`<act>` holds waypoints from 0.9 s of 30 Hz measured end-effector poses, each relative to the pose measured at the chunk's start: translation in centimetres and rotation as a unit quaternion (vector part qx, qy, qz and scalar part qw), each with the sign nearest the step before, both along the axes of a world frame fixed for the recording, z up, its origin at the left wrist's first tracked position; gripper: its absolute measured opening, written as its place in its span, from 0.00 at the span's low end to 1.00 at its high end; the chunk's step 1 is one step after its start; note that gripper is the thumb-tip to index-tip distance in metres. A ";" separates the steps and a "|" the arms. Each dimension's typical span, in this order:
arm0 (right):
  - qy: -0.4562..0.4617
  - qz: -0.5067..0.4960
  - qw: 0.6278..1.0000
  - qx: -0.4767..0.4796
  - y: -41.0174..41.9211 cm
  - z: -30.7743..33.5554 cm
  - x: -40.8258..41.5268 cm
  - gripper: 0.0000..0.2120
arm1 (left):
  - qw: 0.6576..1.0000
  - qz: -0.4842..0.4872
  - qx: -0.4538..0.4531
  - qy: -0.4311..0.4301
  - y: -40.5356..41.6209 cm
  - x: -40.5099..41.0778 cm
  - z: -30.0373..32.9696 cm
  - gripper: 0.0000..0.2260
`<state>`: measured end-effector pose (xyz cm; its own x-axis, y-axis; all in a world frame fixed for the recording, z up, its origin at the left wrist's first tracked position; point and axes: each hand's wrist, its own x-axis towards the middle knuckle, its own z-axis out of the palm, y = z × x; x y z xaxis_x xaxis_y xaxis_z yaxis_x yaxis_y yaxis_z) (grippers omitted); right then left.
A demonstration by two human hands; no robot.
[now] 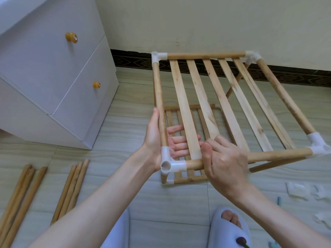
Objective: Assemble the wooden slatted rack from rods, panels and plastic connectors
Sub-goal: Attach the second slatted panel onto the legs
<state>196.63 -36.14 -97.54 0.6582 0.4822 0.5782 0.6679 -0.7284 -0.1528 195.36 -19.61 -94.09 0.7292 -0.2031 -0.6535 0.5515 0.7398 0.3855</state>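
While I look down from my head camera, I hold a wooden slatted rack tilted above the tiled floor, its far edge higher, near the wall. My left hand grasps the left side rod, thumb lying along its outside and fingers reaching under it below the first slats. My right hand curls round the near front rod, fingers over the top, just beside the white plastic corner connector. Beneath the rack a second slatted panel lies on the floor. Loose wooden rods lie in two bunches at the lower left. A white drawer cabinet with yellow knobs stands at the left. Small white plastic parts lie scattered at the lower right, blurred. My foot in a pale slipper shows at the bottom.
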 end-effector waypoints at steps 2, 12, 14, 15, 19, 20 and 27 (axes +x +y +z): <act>-0.003 0.010 1.000 0.002 0.1 0.0 0.0 0.22 | 1.000 0.011 0.012 0.013 -0.2 0.0 -0.1 0.42; -0.002 0.020 1.000 0.018 0.5 0.3 -0.2 0.22 | 0.996 0.042 0.071 0.040 -1.0 0.0 -0.4 0.40; 0.001 0.016 1.000 0.019 0.6 0.4 -0.2 0.23 | 0.998 0.047 0.031 0.026 -0.8 -0.3 -0.4 0.40; -0.003 0.016 1.000 0.021 0.7 0.5 -0.2 0.23 | 0.999 0.047 0.004 0.014 -0.7 -0.4 -0.3 0.40; -0.002 0.025 0.999 0.031 0.6 0.2 -0.3 0.25 | 0.999 0.036 -0.017 -0.010 -0.5 -0.5 -0.5 0.44; 0.002 0.028 0.999 0.031 0.5 0.1 -0.3 0.25 | 0.999 0.033 0.001 -0.008 -0.6 -0.3 -0.6 0.44; 0.000 0.058 0.998 0.034 0.0 0.5 0.1 0.25 | 0.998 0.053 0.041 0.001 -1.4 -0.1 -0.8 0.44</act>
